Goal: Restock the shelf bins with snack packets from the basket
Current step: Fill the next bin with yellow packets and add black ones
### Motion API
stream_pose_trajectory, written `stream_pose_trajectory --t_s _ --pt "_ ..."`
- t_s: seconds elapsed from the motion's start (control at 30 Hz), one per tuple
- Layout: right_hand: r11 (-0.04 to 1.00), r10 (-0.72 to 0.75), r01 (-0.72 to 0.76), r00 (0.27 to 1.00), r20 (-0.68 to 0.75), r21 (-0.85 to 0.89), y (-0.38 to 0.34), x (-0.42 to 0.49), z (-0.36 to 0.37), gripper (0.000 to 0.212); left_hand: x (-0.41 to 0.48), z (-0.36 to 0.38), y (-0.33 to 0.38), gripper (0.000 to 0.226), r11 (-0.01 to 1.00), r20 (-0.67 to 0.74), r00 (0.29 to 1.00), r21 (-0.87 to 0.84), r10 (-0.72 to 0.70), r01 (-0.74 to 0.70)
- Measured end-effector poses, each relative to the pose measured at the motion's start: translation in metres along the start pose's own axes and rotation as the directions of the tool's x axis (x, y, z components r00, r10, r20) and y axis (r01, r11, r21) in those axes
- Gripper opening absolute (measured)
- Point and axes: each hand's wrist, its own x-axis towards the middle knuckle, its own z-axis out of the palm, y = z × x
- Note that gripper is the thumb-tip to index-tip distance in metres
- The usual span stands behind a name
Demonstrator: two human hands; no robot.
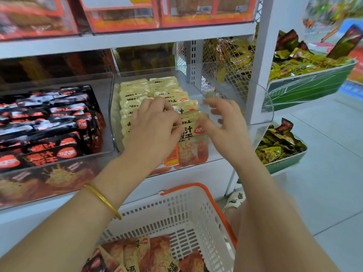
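A clear plastic shelf bin (263,107) holds rows of upright yellow snack packets (137,93). My left hand (155,122) lies on top of the front rows, fingers curled over the packet edges. My right hand (224,122) is beside it and pinches the right edge of the front yellow packet (193,130) with thumb and fingers. Below, the white basket (188,211) with an orange handle holds a few more packets (149,254) in its near corner.
A neighbouring clear bin on the left holds black packets (49,122). Red boxes (121,14) fill the shelf above. Green trays of yellow-green packets (306,63) stand on the right, behind a white mesh divider (227,63). Grey floor (324,173) spreads right.
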Motion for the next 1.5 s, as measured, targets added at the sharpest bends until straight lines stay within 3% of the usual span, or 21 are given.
stream_pose_trajectory --t_s 0.1,0.17,0.27,0.37,0.47,0.57,0.63,0.7,0.77,0.8,0.83,0.87,0.9,0.93,0.97,1.07,1.17,1.27,1.5 --pt "0.953 0.054 -0.021 0.993 0.104 -0.301 -0.003 0.002 0.009 0.032 -0.005 0.006 0.001 0.046 0.996 0.087 0.996 0.085 0.017 -0.024" --pt "0.886 0.051 0.02 0.989 0.142 -0.462 -0.004 0.001 0.016 0.028 -0.009 0.011 0.0 0.048 0.981 0.141 0.989 0.182 0.045 -0.071" --pt "0.921 0.008 0.053 0.988 0.153 -0.386 -0.005 0.003 0.018 0.027 -0.01 0.006 -0.006 0.051 0.966 0.124 0.99 0.241 0.063 -0.092" --pt "0.933 0.01 0.044 0.989 0.148 -0.358 -0.005 0.003 0.017 0.034 -0.011 0.005 -0.01 0.044 0.979 0.173 0.984 0.19 0.036 -0.069" --pt "0.965 -0.094 0.07 0.992 -0.084 -0.255 -0.008 -0.008 0.022 0.033 -0.019 0.0 -0.007 0.043 0.989 0.078 0.992 0.104 0.101 -0.109" --pt "0.965 -0.259 0.231 0.902 -0.346 -0.121 -0.014 -0.028 0.026 0.026 -0.048 -0.011 -0.01 0.032 0.988 -0.151 0.977 -0.018 0.148 -0.153" --pt "0.949 -0.314 0.309 0.897 -0.31 -0.067 -0.017 -0.053 0.036 0.015 -0.082 -0.017 -0.015 0.028 0.984 -0.213 0.963 -0.035 0.166 -0.177" --pt "0.94 -0.339 0.329 0.927 -0.159 -0.088 -0.018 -0.077 0.054 0.014 -0.116 -0.008 -0.035 0.028 0.978 -0.116 0.972 -0.011 0.206 -0.208" --pt "0.954 -0.247 0.271 0.953 0.176 -0.127 -0.015 -0.094 0.079 0.018 -0.15 0.016 -0.067 0.028 0.986 0.157 0.975 0.025 0.159 -0.165" --pt "0.96 -0.123 0.216 0.899 0.421 -0.181 -0.01 -0.099 0.096 0.019 -0.167 0.032 -0.085 0.029 0.99 0.321 0.941 0.054 0.103 -0.127" --pt "0.94 0.018 0.209 0.758 0.652 -0.269 -0.001 -0.104 0.114 0.021 -0.182 0.046 -0.102 0.029 0.994 0.476 0.879 0.08 0.027 -0.074" --pt "0.907 0.129 0.264 0.568 0.813 -0.329 0.012 -0.112 0.135 0.024 -0.197 0.058 -0.114 0.029 0.994 0.606 0.793 0.106 -0.054 -0.014" --pt "0.874 0.201 0.342 0.389 0.899 -0.344 0.027 -0.124 0.155 0.026 -0.208 0.066 -0.122 0.028 0.988 0.696 0.707 0.151 -0.121 0.019" --pt "0.846 0.255 0.407 0.26 0.931 -0.345 0.044 -0.139 0.171 0.026 -0.217 0.073 -0.128 0.025 0.981 0.741 0.652 0.195 -0.158 0.016" --pt "0.818 0.304 0.45 0.191 0.933 -0.358 0.062 -0.155 0.185 0.026 -0.223 0.079 -0.131 0.023 0.977 0.767 0.618 0.212 -0.175 0.013" --pt "0.786 0.406 0.428 0.186 0.895 -0.445 0.115 -0.193 0.214 0.035 -0.226 0.088 -0.136 0.023 0.98 0.764 0.62 0.196 -0.181 0.044" --pt "0.797 0.499 0.247 0.245 0.831 -0.551 0.146 -0.216 0.232 0.046 -0.229 0.091 -0.144 0.025 0.977 0.745 0.637 0.204 -0.199 0.067" --pt "0.736 0.644 0.034 0.273 0.715 -0.676 0.167 -0.24 0.246 0.058 -0.23 0.094 -0.142 0.022 0.973 0.738 0.641 0.219 -0.212 0.07" --pt "0.628 0.774 -0.163 0.232 0.589 -0.761 0.172 -0.258 0.268 0.06 -0.225 0.097 -0.135 0.017 0.974 0.717 0.662 0.193 -0.221 0.116"
